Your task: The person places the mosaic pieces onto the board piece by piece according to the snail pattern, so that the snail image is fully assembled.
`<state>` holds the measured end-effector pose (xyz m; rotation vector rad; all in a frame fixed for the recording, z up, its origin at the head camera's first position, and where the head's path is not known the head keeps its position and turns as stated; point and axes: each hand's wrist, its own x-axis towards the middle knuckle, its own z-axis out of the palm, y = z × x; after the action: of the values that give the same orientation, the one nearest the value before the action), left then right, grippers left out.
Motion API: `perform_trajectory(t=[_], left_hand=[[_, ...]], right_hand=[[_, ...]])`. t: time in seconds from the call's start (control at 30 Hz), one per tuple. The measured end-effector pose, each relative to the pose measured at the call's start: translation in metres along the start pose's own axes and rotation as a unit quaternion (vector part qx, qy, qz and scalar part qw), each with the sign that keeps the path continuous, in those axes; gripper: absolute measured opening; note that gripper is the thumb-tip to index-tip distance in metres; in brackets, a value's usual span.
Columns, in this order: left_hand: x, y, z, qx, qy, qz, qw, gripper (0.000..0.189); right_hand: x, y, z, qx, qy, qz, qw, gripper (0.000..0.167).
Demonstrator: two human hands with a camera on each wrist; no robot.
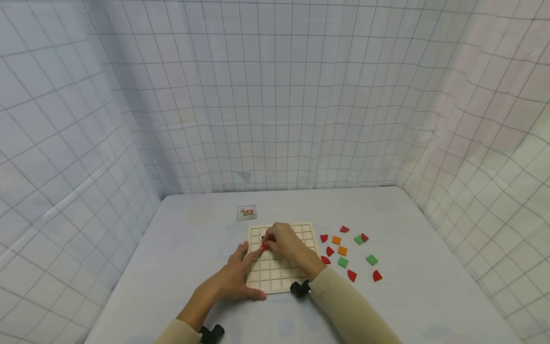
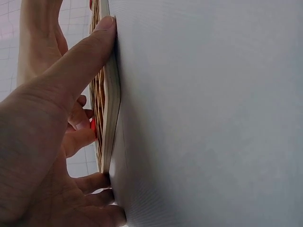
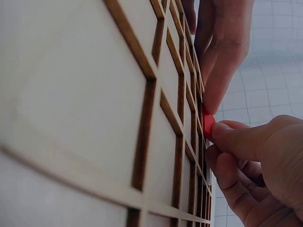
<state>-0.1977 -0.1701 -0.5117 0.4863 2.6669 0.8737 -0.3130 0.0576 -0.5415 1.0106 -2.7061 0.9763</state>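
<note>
Fingers of the right hand [image 1: 287,242] are pinching one red piece [image 1: 264,247] at ten o'clock on the board [image 1: 275,275]; left hand [image 1: 234,278] is resting unclenched, index touching this piece; loose pieces [image 1: 342,250] are lying at three o'clock.

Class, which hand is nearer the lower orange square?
The right hand: over the board, left of the orange square; the left hand is farther, at the board's left edge.

The gridded board [image 1: 275,285] is made of smooth, matt wood, the sleeves [image 1: 347,306] of matt cloth, the counter [image 1: 172,267] is finished smooth, and the checked backdrop [image 1: 279,95] is formed of creased, cloth-like sheeting.
</note>
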Motion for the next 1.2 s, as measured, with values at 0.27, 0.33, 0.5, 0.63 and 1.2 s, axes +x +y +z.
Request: perform_trajectory(t=[0.27,0.33,0.5,0.63,1.2], left_hand=[[0.003,0.000,0.001,0.008,0.006,-0.001,1.0000,0.130],[0.003,0.000,0.001,0.007,0.007,0.001,0.9999,0.130],[0.003,0.003,0.003,0.003,0.005,-0.004,1.0000,0.128],[0.003,0.004,0.004,0.001,0.003,-0.007,1.0000,0.128],[0.002,0.007,0.003,0.002,0.009,-0.018,0.9998,0.131]], right_hand=[[-0.005,-0.004,-0.002,0.015,-0.012,0.005,0.9998,0.011],[-0.008,-0.015,-0.010,0.016,-0.017,0.020,0.9995,0.010],[-0.011,-0.004,-0.008,-0.004,-0.013,0.013,0.9998,0.009],[-0.017,0.010,-0.005,-0.012,0.003,-0.021,0.9997,0.010],[-0.061,0.002,-0.059,-0.028,0.002,0.041,0.9988,0.006]])
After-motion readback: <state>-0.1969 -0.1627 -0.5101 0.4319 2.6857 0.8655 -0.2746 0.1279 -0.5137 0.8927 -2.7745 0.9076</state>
